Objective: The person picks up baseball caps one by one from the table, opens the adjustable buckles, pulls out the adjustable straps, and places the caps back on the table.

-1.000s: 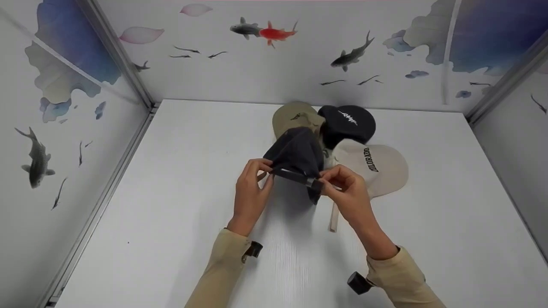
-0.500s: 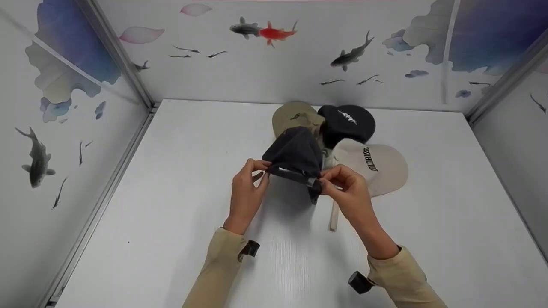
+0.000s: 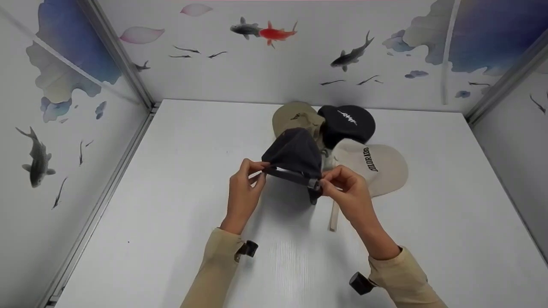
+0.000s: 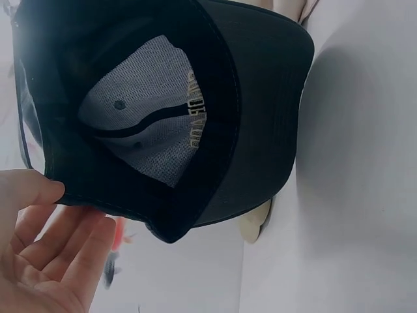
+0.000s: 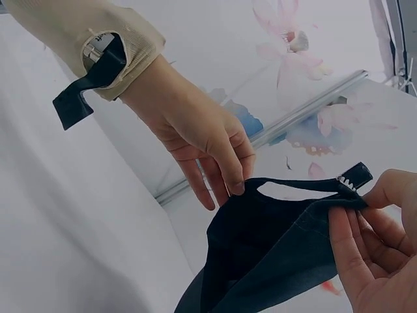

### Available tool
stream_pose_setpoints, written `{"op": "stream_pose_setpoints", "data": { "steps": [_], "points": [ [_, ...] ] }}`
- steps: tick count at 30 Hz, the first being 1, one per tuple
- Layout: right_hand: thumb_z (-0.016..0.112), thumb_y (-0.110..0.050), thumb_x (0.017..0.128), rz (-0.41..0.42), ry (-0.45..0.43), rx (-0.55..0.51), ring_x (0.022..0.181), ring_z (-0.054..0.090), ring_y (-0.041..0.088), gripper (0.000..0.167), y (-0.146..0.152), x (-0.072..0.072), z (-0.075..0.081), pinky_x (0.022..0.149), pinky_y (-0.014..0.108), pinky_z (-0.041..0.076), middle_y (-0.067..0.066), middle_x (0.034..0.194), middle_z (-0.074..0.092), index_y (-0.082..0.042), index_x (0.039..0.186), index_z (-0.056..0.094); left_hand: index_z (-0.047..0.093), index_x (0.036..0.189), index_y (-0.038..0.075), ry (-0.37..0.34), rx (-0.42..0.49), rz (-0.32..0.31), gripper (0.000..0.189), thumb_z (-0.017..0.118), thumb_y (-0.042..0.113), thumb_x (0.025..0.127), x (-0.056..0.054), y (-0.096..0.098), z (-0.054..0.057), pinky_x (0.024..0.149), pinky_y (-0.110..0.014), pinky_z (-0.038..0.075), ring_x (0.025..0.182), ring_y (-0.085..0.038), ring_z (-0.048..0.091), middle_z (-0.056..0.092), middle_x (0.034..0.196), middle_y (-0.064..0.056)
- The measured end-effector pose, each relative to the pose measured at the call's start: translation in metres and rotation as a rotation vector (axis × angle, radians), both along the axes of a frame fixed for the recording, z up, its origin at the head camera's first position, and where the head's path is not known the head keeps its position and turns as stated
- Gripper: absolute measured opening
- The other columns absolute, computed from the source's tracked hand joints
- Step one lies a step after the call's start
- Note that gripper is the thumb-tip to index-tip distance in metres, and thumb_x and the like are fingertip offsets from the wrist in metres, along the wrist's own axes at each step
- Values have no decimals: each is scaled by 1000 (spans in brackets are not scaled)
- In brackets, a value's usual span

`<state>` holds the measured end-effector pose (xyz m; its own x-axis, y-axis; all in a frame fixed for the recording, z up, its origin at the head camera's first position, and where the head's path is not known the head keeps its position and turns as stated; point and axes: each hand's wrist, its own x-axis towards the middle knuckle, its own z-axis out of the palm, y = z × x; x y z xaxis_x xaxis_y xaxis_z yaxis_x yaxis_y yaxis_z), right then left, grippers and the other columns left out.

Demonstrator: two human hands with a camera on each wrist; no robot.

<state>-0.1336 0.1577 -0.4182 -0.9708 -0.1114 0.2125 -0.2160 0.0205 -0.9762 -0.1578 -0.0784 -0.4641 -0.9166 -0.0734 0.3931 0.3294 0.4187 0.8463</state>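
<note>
1. Two hands hold the cap (image 3: 293, 149) by its back, over the table (image 3: 171, 192). In the head view it covers part of the tan cap (image 3: 291, 112); the black cap (image 3: 361, 124) lies behind, the cream cap (image 3: 389, 171) to the right.
2. The left hand (image 3: 245, 192) pinches the cap at one end of the strap (image 3: 287, 175).
3. The right hand (image 3: 349, 188) pinches the other end, just beside the buckle (image 3: 314, 184).
4. I judge the step is adjusting the strap; the left hand should hold firm, like an anchor.
5. Best is to pull gently along the strap's line, without twist.
6. The brim (image 4: 264, 130) points down (whether it touches the table, I cannot tell), so pressing downward could bend it.
</note>
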Motion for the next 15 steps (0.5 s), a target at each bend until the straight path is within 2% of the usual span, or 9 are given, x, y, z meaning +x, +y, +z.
{"op": "stream_pose_setpoints", "data": {
  "steps": [6,15],
  "points": [
    [62,10,89,10,-8,-12,80,66,7,6,1,0,-1,71,24,61,-2,90,66,13,86,57,57,100,2,-23,86,-32,11,62,-5,93,-1,-3,-2,85,-35,61,108,-24,71,74,113,-9],
    [62,9,90,12,-7,-8,80,67,7,9,2,0,-3,71,23,60,-3,90,66,14,87,56,58,104,2,-74,118,-58,10,59,-3,95,-1,-5,-1,88,-32,60,109,-24,71,73,113,-13]
  ]
}}
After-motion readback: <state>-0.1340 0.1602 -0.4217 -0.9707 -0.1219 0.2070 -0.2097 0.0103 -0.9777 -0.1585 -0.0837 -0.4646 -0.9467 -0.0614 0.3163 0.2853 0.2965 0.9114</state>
